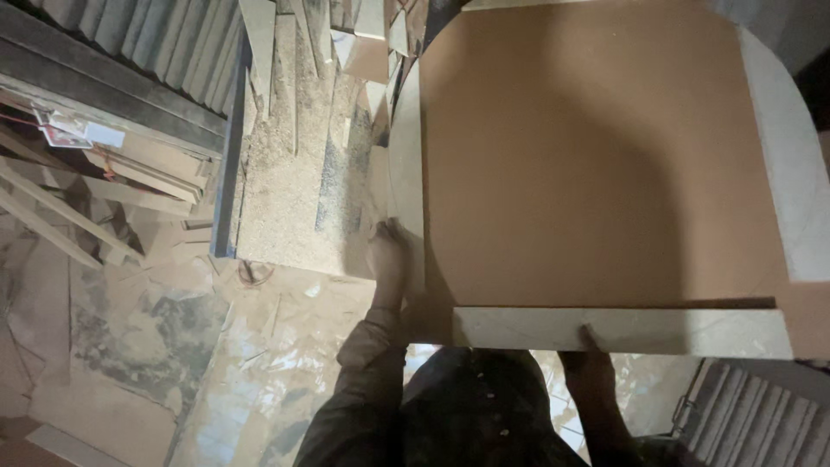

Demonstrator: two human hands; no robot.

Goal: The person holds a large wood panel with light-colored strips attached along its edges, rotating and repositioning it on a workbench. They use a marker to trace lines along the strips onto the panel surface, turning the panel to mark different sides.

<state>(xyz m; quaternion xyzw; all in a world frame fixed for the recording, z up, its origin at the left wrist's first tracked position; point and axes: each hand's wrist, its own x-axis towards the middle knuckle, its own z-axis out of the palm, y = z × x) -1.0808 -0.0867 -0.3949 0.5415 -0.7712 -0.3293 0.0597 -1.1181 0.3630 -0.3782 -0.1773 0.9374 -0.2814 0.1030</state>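
Observation:
A large brown board (pixel 596 156) with rounded corners lies flat in front of me over a pale laminate panel (pixel 778 164) whose edge shows on the right. My left hand (pixel 387 255) grips the board's left edge. My right hand (pixel 588 350) holds the near edge, fingers on a pale strip (pixel 622 330) that runs along the front.
Sawdust (pixel 290 164) covers the surface to the left of the board. Offcuts of wood (pixel 367 43) lie at the back. Planks and scrap (pixel 78 190) are piled at far left, next to a blue metal frame (pixel 229 156). A ribbed grey panel (pixel 761 415) sits at lower right.

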